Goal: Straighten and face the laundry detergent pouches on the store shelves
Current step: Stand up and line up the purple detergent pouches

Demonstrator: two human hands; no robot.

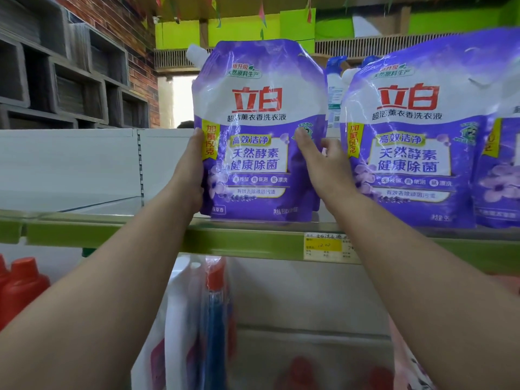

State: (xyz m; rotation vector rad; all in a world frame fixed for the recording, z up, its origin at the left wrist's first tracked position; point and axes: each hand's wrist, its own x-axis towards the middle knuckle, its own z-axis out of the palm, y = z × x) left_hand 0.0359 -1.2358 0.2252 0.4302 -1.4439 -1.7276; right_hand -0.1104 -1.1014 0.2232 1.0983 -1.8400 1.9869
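left hand [191,170]: we see it clasping the left edge of the held pouch [253,130], thumb on the front near the yellow tab, fingers wrapped behind and out of sight.
right hand [318,159]: thumb lies on the front of the same pouch at its right side; fingers are partly spread and reach toward the right edge, between this pouch and the neighbour pouch [408,136]. We read it as a loose hold; full finger contact is hidden.
why held so: we judge the 2 hands bracket both sides to stand the pouch upright and turn its printed face square to the aisle.
held pouch: upright, label forward, base at the front of the shelf [247,240]; whether it fully rests there, we cannot tell. White spout cap [197,53] at top left.
neighbour pouch: just beside on the right, face forward, leaning slightly; a 3rd pouch [501,175] overlaps its right edge.
behind: a blue-capped bottle [334,88] in the gap between the 2 pouches.
shelf edge: green strip with a price tag [327,246] under the right forearm.
shelf left of the pouch: bare grey back panel [70,161].
below: red-capped bottles [22,280] and a white jug [180,319].
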